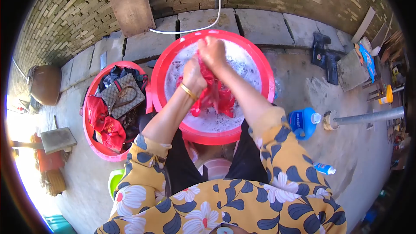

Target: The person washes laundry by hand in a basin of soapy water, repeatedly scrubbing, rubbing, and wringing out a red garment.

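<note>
Over a round red basin (269,76) of foamy water, both my hands are closed on a wet red cloth garment (210,89). My left hand (193,76), with a gold bangle at the wrist, grips it on the near left. Just beyond and to the right, my right hand (212,54) holds the upper part of the same cloth. The garment hangs from between my hands, its lower folds resting in the suds. Exactly how the fingers wrap round it is hidden.
Left of the basin stands a red tub (89,125) with dark clothes, a red garment (106,123) and a patterned bag (123,97). A blue detergent jug (303,122) and a small blue bottle (324,168) are at right. Black boots (326,58) lie farther right. A white hose (219,4) runs behind.
</note>
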A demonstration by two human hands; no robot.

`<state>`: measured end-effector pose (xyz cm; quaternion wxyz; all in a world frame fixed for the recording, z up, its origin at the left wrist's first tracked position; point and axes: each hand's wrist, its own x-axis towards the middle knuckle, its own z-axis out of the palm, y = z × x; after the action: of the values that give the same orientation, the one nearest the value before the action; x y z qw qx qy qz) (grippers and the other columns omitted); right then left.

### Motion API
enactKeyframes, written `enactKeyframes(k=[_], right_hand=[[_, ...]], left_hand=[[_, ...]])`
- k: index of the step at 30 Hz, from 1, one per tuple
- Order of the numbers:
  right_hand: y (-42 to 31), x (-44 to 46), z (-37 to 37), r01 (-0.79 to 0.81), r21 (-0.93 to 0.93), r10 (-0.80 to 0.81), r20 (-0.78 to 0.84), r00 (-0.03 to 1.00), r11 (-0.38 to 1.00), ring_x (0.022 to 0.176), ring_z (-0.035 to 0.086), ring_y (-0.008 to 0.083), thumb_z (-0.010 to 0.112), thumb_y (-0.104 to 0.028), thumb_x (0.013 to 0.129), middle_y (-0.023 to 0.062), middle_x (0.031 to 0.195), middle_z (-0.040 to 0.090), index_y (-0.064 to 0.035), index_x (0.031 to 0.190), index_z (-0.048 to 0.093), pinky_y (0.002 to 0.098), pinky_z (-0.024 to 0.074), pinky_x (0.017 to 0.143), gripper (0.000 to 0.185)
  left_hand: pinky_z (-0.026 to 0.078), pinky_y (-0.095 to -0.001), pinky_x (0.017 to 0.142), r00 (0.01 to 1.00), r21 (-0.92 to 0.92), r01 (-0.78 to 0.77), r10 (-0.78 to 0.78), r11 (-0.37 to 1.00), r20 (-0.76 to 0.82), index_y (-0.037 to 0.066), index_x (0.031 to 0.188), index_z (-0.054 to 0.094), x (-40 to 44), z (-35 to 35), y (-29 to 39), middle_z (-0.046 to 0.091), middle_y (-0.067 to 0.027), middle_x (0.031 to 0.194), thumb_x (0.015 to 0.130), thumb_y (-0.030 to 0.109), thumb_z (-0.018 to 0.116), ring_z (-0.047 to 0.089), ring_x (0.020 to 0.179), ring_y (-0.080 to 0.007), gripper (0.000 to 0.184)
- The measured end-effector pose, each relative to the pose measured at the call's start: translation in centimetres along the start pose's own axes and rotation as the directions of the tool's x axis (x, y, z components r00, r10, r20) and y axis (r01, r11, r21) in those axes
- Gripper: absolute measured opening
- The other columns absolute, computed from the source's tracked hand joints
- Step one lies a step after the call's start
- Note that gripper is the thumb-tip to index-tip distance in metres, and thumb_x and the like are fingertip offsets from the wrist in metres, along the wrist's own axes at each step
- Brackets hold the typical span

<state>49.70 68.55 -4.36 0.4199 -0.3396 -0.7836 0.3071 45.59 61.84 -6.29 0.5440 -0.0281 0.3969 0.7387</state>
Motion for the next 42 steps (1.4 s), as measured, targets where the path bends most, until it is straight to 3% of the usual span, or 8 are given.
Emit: enactKeyframes(k=[8, 18, 20, 26, 31, 32, 35, 42], right_hand=[[-6.0, -5.1, 0.7, 0.437, 0.099, -0.447, 0.118, 0.887, 0.894, 0.057, 0.055, 0.0369, 0.057, -0.023, 0.073, 0.0184, 0.057, 0.053, -0.0061, 0.059, 0.052, 0.0456, 0.0436, 0.056, 0.022], [-1.5, -1.6, 0.5, 0.065, 0.128, -0.076, 0.086, 0.993, 0.990, 0.060, 0.053, 0.0408, 0.056, -0.024, 0.079, 0.0229, 0.062, 0.051, -0.0014, 0.061, 0.049, 0.0460, 0.0401, 0.054, 0.030], [-4.3, -4.1, 1.0, 0.329, 0.182, -0.341, 0.036, 0.939, 0.926, 0.061, 0.057, 0.0365, 0.058, -0.022, 0.076, 0.0173, 0.059, 0.054, -0.0072, 0.062, 0.053, 0.0464, 0.0435, 0.053, 0.021], [0.2, -0.6, 0.3, 0.027, 0.042, -0.030, 0.068, 0.997, 0.999, 0.061, 0.054, 0.0408, 0.055, -0.020, 0.078, 0.0235, 0.063, 0.052, -0.0021, 0.065, 0.050, 0.0451, 0.0424, 0.053, 0.023], [-1.3, -2.6, 1.2, 0.105, 0.074, -0.110, 0.068, 0.992, 0.992, 0.060, 0.056, 0.0374, 0.057, -0.023, 0.077, 0.0197, 0.063, 0.056, -0.0060, 0.062, 0.055, 0.0472, 0.0449, 0.056, 0.023], [-3.2, -3.6, 1.0, 0.149, 0.158, -0.168, 0.113, 0.979, 0.976, 0.061, 0.056, 0.0373, 0.057, -0.024, 0.076, 0.0197, 0.064, 0.056, -0.0063, 0.061, 0.055, 0.0474, 0.0445, 0.056, 0.023], [-5.5, -5.6, 1.0, 0.523, 0.032, -0.520, -0.067, 0.851, 0.852, 0.057, 0.053, 0.0389, 0.057, -0.023, 0.080, 0.0204, 0.062, 0.055, -0.0036, 0.059, 0.051, 0.0450, 0.0431, 0.053, 0.029], [1.7, 0.7, -0.8, 0.128, -0.148, -0.120, 0.060, 0.991, 0.981, 0.056, 0.057, 0.0342, 0.058, -0.032, 0.077, 0.0207, 0.061, 0.055, -0.0012, 0.060, 0.054, 0.0418, 0.0456, 0.055, 0.036]], left_hand=[[0.048, -0.0355, 0.077, 0.783, -0.294, -0.393, 0.484, 0.871, 0.390, 0.006, 0.100, 0.055, 3.2, -6.7, -0.7, 0.059, -0.0093, 0.088, 0.093, 0.036, 0.036, 0.057, 0.084, -0.0195, 0.036], [0.047, -0.0378, 0.084, 0.998, 0.014, -0.049, 0.048, 0.999, 0.048, 0.008, 0.105, 0.054, 0.6, -1.4, 0.8, 0.061, -0.0100, 0.101, 0.091, 0.042, 0.036, 0.058, 0.095, -0.0234, 0.041], [0.043, -0.0322, 0.084, 0.578, -0.246, 0.010, 0.195, 0.969, 0.792, 0.010, 0.102, 0.055, 4.0, -7.0, 0.8, 0.057, -0.0080, 0.097, 0.091, 0.038, 0.039, 0.052, 0.101, -0.0183, 0.034], [0.048, -0.0377, 0.083, 0.996, 0.080, -0.047, 0.053, 0.996, -0.077, 0.010, 0.105, 0.053, -1.8, 0.4, 0.8, 0.059, -0.0105, 0.105, 0.094, 0.033, 0.032, 0.056, 0.099, -0.0235, 0.033], [0.046, -0.0403, 0.086, 0.995, -0.005, -0.069, 0.068, 0.998, -0.068, 0.010, 0.101, 0.054, -0.4, -1.0, 1.1, 0.059, -0.0093, 0.105, 0.094, 0.035, 0.029, 0.056, 0.100, -0.0231, 0.035], [0.049, -0.0371, 0.077, 0.838, -0.172, -0.141, 0.210, 0.975, 0.503, 0.014, 0.090, 0.057, 5.7, -8.8, 0.2, 0.061, -0.0085, 0.093, 0.091, 0.032, 0.038, 0.060, 0.087, -0.0214, 0.026], [0.048, -0.0374, 0.080, 0.915, -0.167, -0.120, 0.175, 0.979, 0.365, 0.013, 0.093, 0.056, 4.9, -6.8, 0.6, 0.060, -0.0080, 0.095, 0.092, 0.036, 0.038, 0.058, 0.092, -0.0210, 0.030], [0.049, -0.0323, 0.078, 0.979, -0.016, 0.045, -0.041, 0.999, 0.200, 0.009, 0.107, 0.058, -4.6, 1.7, 3.2, 0.063, -0.0075, 0.100, 0.090, 0.038, 0.049, 0.061, 0.084, -0.0184, 0.034]])
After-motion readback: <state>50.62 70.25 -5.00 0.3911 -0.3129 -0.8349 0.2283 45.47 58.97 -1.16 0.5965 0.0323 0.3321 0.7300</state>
